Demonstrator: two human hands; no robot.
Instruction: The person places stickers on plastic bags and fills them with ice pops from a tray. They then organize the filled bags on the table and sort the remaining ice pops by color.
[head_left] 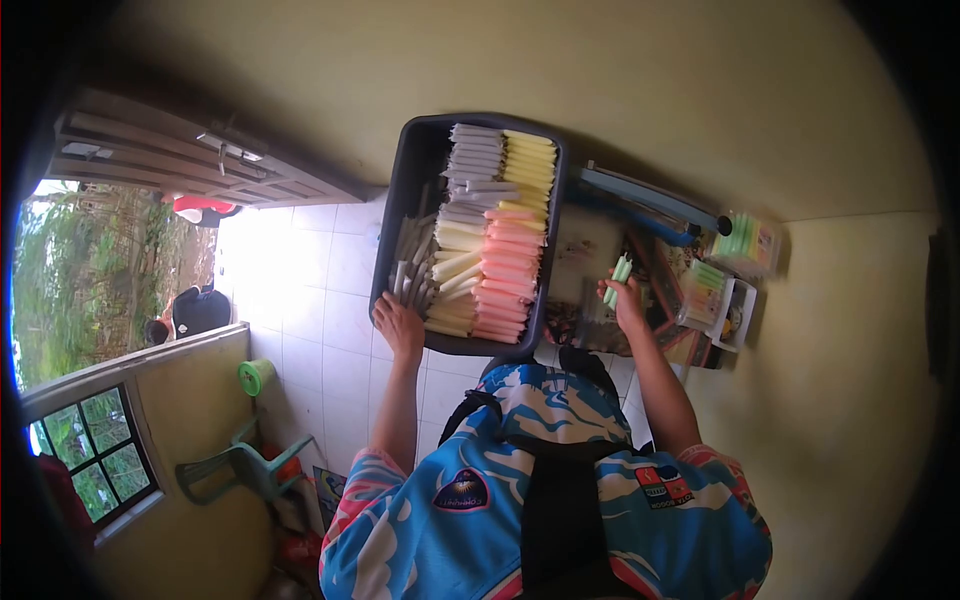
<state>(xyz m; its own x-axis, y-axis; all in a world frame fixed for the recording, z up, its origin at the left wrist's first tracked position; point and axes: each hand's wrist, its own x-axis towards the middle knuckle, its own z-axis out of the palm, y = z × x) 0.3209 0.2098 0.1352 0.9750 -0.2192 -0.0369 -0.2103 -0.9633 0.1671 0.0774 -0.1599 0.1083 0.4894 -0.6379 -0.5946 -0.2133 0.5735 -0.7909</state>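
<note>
A deep black plastic tub (555,215) stands in front of me, filled with rows of slim pastel sticks with narrow, wrapped-looking ends. Grey sticks (475,155), yellow sticks (530,165), cream sticks (455,270) and pink sticks (508,265) lie stacked in it, with loose grey ones at the left side. My left hand (398,325) grips the rim at the tub's near left corner. To the right of the tub, my right hand (627,298) is closed around light green sticks (619,280), held upright with their ends showing above the fingers.
Clear plastic boxes of coloured sticks, one farther back (745,243) and one nearer (705,292), stand by the right wall beside a white container (738,315). A blue metal frame (650,192) lies behind. At left are a green chair (250,465), a green bin (257,377) and an open doorway.
</note>
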